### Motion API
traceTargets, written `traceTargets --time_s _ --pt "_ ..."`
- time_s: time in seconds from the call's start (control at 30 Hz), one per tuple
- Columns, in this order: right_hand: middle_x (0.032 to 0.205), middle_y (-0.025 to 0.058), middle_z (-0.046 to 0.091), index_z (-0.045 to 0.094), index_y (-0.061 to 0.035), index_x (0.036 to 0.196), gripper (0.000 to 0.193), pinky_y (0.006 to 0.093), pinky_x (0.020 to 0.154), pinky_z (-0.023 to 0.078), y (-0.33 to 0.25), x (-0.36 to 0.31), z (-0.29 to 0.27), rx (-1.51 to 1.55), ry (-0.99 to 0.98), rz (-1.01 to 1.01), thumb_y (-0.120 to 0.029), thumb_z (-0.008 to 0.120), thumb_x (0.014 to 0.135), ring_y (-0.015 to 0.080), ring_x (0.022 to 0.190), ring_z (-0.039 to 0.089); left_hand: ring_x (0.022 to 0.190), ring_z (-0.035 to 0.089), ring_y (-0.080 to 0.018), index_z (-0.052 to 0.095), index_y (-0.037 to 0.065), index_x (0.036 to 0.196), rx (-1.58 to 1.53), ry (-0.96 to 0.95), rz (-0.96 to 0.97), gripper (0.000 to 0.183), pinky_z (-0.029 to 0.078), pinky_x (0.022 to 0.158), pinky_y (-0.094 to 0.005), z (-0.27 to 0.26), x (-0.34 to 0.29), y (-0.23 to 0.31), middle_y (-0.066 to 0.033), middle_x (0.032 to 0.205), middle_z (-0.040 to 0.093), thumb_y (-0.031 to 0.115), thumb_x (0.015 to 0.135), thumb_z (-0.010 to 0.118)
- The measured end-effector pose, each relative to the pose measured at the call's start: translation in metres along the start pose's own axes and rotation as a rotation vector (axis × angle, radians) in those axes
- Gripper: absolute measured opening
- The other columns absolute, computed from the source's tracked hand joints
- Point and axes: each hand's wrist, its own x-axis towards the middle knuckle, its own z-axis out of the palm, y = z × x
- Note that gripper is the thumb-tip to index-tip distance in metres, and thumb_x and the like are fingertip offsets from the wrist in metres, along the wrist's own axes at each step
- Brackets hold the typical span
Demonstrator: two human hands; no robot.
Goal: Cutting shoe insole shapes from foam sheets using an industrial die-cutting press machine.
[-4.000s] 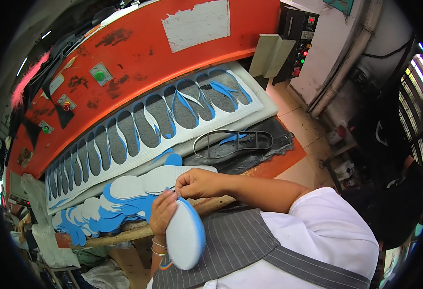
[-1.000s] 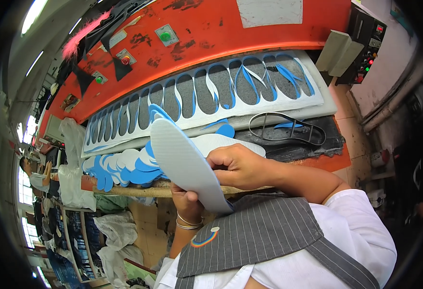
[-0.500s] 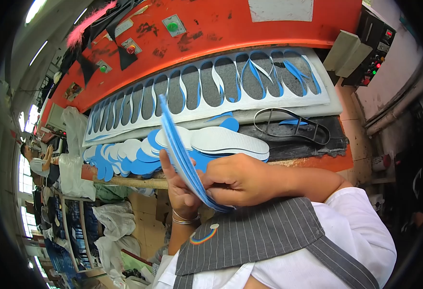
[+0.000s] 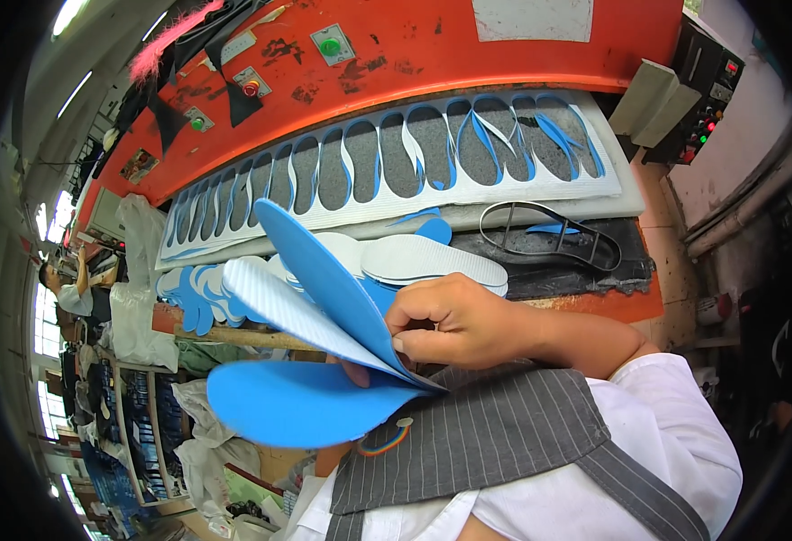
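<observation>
Fanned apart over my apron are thin foam insoles [image 4: 315,408], blue on one face and white and ribbed on the other. My right hand [image 4: 454,320] pinches the raised blue insole [image 4: 325,270] by its edge near the heel end. Beneath and between the spread pieces, my left hand [image 4: 354,371] grips the bundle; only a bit of its fingers shows, the rest hidden by the insoles. Behind them, a row of loose insoles [image 4: 436,261], blue and white, lies along the bench edge. A sole-shaped black cutting die [image 4: 549,236] rests to their right.
Past the loose insoles, a punched foam sheet [image 4: 513,191] with sole-shaped holes lies on a pale board under a red machine [image 4: 414,45] with buttons. A control box [image 4: 698,99] stands at right. Plastic bags [image 4: 143,325], shelving and another person [image 4: 76,293] are at left.
The insoles, held upright together in a bundle before, are now spread into a fan, one swung down to the left. My left hand has become mostly hidden behind them.
</observation>
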Motion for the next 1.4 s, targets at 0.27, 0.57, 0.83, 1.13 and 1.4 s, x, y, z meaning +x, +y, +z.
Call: traceTargets --time_s 0.27,0.57,0.83,1.13,1.4 --pt "0.08 0.0135 0.064 0.063 0.0001 0.088 0.014 0.035 0.066 0.049 -0.008 -0.002 0.0 -0.088 -0.023 -0.059 -0.011 0.059 0.082 0.0266 0.072 0.063 0.088 0.064 -0.0178 0.028 0.006 0.14 0.253 0.33 0.237 0.103 0.053 0.078 -0.03 0.072 0.014 0.009 -0.0097 0.107 0.063 0.011 0.059 0.09" --pt "0.081 0.0132 0.064 0.064 -0.0001 0.091 0.016 0.0342 0.067 0.049 0.007 -0.006 0.0 -0.065 0.007 0.061 -0.013 0.058 0.082 0.0245 0.072 0.062 0.089 0.062 -0.0137 0.051 0.004 0.117 0.674 0.41 0.327 0.062 0.052 0.077 -0.0273 0.08 0.012 0.011 -0.0072 0.105 0.062 0.015 0.067 0.087" --pt "0.08 0.0112 0.058 0.061 -0.0003 0.087 0.01 0.0348 0.061 0.049 0.008 -0.015 0.001 -0.253 -0.077 -0.287 -0.008 0.061 0.081 0.0268 0.072 0.06 0.096 0.061 -0.0256 0.066 0.006 0.1 0.897 0.072 0.324 0.02 0.05 0.085 -0.0394 0.068 -0.007 0.016 -0.0123 0.099 0.064 0.021 0.087 0.068" --pt "0.086 0.0099 0.06 0.061 -0.0015 0.092 0.013 0.0334 0.065 0.05 0.003 -0.019 -0.004 -0.333 -0.047 -0.421 -0.003 0.067 0.081 0.0268 0.077 0.061 0.091 0.062 -0.0222 0.073 0.015 0.075 0.961 -0.151 0.487 0.008 0.052 0.082 -0.0361 0.088 0.013 0.031 -0.0033 0.088 0.064 0.019 0.069 0.078" --pt "0.092 0.0104 0.062 0.064 -0.002 0.099 0.016 0.0314 0.068 0.052 0.004 -0.017 -0.021 -0.174 -0.232 -0.243 -0.003 0.067 0.083 0.0257 0.084 0.063 0.088 0.063 -0.0215 0.075 0.015 0.079 1.032 -0.225 0.384 0.014 0.052 0.079 -0.033 0.092 0.021 0.042 -0.0037 0.087 0.065 0.02 0.067 0.079"
